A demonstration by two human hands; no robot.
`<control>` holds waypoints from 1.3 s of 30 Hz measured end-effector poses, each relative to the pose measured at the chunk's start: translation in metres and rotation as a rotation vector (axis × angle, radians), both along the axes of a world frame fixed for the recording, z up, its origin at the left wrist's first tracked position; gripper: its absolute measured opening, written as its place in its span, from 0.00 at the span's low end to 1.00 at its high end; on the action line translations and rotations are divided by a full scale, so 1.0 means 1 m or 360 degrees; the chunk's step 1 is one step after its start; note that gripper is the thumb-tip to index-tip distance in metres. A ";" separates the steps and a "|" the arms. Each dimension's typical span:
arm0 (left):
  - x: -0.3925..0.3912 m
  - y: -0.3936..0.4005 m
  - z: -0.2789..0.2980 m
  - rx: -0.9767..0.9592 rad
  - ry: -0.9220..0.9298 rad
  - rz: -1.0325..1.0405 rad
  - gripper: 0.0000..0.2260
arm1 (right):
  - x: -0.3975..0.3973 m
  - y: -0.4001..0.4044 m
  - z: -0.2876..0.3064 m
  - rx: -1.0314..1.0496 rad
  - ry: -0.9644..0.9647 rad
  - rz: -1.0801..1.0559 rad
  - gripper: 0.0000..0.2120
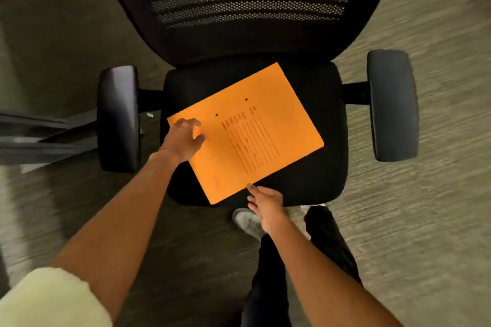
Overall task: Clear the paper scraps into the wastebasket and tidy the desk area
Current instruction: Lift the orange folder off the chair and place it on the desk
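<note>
Far left of the hands: dark chair legs or a base (39, 135), blurred, and a padded armrest (118, 118). Next, left hand (183, 138) on the near-left corner of the folder (247, 130), fingers curled loosely over the orange sheet and touching it; whether pinching the edge or only pressing down, cannot tell. Probably planted there to pin the folder or peel that corner up from the soft seat (313, 178), since a flat sheet on fabric gives little edge to catch. Folder lying flat and skewed on the seat, directly under the left hand and just beyond the right, printed lines facing up. Right hand (265, 204) low at the seat's front edge, fingers fairly straight and relaxed, holding nothing, one fingertip at or just touching the folder's near edge, likely ready to slide under and lift. Below the hands: a pale shoe (247, 220) and dark trouser leg on carpet. Far right: second armrest (392, 105). No wastebasket or bench in view.
</note>
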State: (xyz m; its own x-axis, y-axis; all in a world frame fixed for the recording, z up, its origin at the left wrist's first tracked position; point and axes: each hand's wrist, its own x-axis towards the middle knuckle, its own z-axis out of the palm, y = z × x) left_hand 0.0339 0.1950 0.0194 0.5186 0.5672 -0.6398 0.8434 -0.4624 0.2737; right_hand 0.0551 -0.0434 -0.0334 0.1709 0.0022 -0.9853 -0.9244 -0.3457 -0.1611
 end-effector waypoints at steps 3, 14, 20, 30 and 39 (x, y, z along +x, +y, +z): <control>0.014 0.023 -0.020 0.0104 0.0064 -0.0180 0.23 | -0.006 0.003 -0.012 -0.0085 -0.0019 -0.0073 0.22; 0.042 0.045 -0.054 0.0291 0.0326 -0.0291 0.29 | -0.007 0.026 -0.029 -0.0031 0.0012 -0.0295 0.06; 0.025 0.041 -0.038 -0.0032 0.0338 0.0123 0.25 | 0.010 0.005 -0.017 -0.0033 -0.0142 -0.0215 0.08; -0.035 0.007 0.041 -0.0485 -0.0049 0.0839 0.07 | 0.070 -0.021 0.066 0.0190 -0.0256 0.0078 0.05; -0.067 -0.045 0.175 -0.0558 -0.0621 0.1299 0.05 | 0.123 -0.005 0.184 0.0459 -0.0597 0.0484 0.13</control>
